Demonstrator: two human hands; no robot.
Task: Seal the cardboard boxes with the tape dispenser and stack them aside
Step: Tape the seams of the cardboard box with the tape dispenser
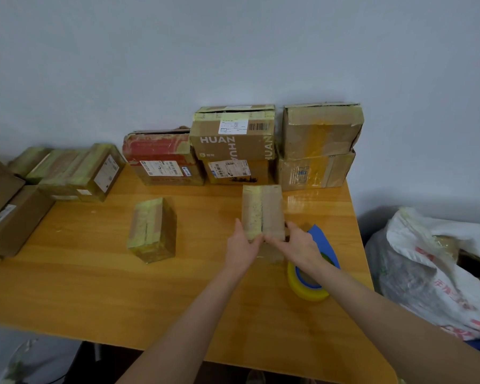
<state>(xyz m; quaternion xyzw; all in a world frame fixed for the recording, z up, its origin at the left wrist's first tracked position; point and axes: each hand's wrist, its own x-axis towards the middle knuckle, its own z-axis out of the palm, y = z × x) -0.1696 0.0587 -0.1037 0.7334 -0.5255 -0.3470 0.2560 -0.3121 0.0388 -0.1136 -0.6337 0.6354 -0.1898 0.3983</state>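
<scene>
A small cardboard box (262,209) with greenish tape along its top seam lies on the wooden table (94,273), right of centre. My left hand (243,249) holds its near left corner, fingers curled onto the top edge. My right hand (299,246) grips its near right corner. The blue tape dispenser (323,239) with a yellow tape roll (308,286) lies on the table just right of the box, partly hidden under my right wrist. A second small taped box (153,230) stands left of centre.
Taped boxes are stacked along the wall at the back: a red-topped one (161,156), a "HUAN" box (233,134) on another, and two more at the right (320,145). Several boxes (75,173) lie at the left. A full white sack (438,270) sits beyond the table's right edge.
</scene>
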